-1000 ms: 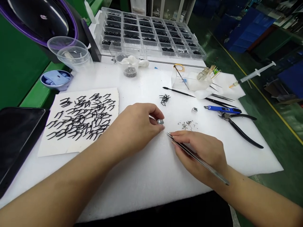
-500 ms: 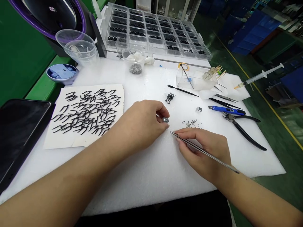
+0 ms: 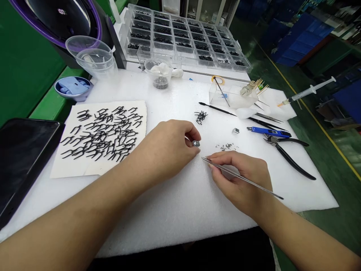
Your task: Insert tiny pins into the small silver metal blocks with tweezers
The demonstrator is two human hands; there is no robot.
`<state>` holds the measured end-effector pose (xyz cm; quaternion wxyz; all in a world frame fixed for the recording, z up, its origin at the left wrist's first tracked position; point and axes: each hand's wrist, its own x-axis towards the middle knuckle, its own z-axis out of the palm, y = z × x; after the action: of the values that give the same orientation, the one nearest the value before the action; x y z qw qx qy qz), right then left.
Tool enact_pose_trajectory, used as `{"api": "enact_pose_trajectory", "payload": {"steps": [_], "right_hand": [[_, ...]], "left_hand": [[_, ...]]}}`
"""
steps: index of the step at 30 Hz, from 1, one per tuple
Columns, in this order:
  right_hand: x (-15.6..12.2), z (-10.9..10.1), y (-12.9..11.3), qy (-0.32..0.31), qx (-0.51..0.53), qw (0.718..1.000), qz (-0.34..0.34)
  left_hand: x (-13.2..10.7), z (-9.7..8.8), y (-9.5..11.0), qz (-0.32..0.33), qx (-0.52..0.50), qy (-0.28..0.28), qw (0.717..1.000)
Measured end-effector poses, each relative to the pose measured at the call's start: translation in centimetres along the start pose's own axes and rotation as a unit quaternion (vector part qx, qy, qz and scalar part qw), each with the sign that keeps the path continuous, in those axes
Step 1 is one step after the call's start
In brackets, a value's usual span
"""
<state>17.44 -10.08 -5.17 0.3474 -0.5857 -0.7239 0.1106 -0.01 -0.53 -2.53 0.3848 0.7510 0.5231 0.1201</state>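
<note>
My left hand (image 3: 169, 148) rests on the white foam mat (image 3: 175, 203) and pinches a small silver metal part (image 3: 196, 143) between thumb and fingertips. My right hand (image 3: 242, 180) lies just right of it, closed around long steel tweezers (image 3: 239, 177) whose tips point left toward the part, a short gap away. A scatter of tiny dark specks (image 3: 225, 146) lies beyond the right hand, and a small silver block (image 3: 235, 131) sits further back. A little heap of black clips (image 3: 200, 116) lies behind the left hand.
A paper sheet (image 3: 98, 165) with several black forked clips lies at left, a dark tablet (image 3: 22, 158) beside it. Behind stand clear cups (image 3: 93, 56), a compartment box (image 3: 186, 37) and a small clear tray (image 3: 234, 97). Pliers (image 3: 287, 154), a blue tool (image 3: 267, 131) and a syringe (image 3: 307, 92) lie at right.
Both hands have stayed almost in place. The tweezers' back end has tilted a little higher, and the view has shifted slightly since a second ago.
</note>
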Motion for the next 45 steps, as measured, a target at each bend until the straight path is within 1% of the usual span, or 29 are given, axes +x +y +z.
{"api": "enact_pose_trajectory", "payload": {"steps": [3, 8, 10, 13, 15, 19, 22, 25, 31, 45], "right_hand": [[0.0, 0.0, 0.0, -0.004, 0.003, 1.0, 0.001], [0.1, 0.1, 0.1, -0.006, 0.005, 1.0, -0.018], [0.1, 0.1, 0.1, -0.002, 0.009, 1.0, -0.011], [0.0, -0.2, 0.1, 0.014, 0.021, 1.0, 0.001], [0.0, -0.3, 0.0, 0.033, 0.03, 0.999, -0.002], [-0.2, -0.5, 0.0, 0.069, 0.054, 0.996, -0.012], [-0.2, -0.5, 0.0, 0.08, 0.067, 0.994, -0.014], [-0.1, -0.4, -0.1, 0.076, 0.066, 0.995, -0.012], [0.3, -0.1, -0.2, 0.069, 0.059, 0.996, -0.019], [0.4, -0.1, -0.2, 0.065, 0.054, 0.996, -0.019]], "left_hand": [[0.1, 0.0, 0.0, 0.002, 0.0, -0.003, 1.0], [0.0, -0.1, 0.1, 0.001, 0.009, -0.001, 1.0], [-0.1, -0.1, 0.1, -0.003, 0.012, 0.003, 1.0], [-0.3, 0.2, 0.1, 0.002, 0.013, 0.006, 1.0], [-0.3, 0.4, 0.1, 0.008, 0.018, 0.007, 1.0], [-0.5, 0.7, 0.3, 0.034, 0.052, 0.023, 0.998], [-0.6, 1.0, 0.5, 0.054, 0.079, 0.032, 0.995], [-0.6, 1.1, 0.7, 0.068, 0.097, 0.037, 0.992], [-0.8, 1.3, 0.8, 0.079, 0.118, 0.03, 0.989], [-1.0, 1.3, 0.8, 0.093, 0.124, 0.035, 0.987]]}}
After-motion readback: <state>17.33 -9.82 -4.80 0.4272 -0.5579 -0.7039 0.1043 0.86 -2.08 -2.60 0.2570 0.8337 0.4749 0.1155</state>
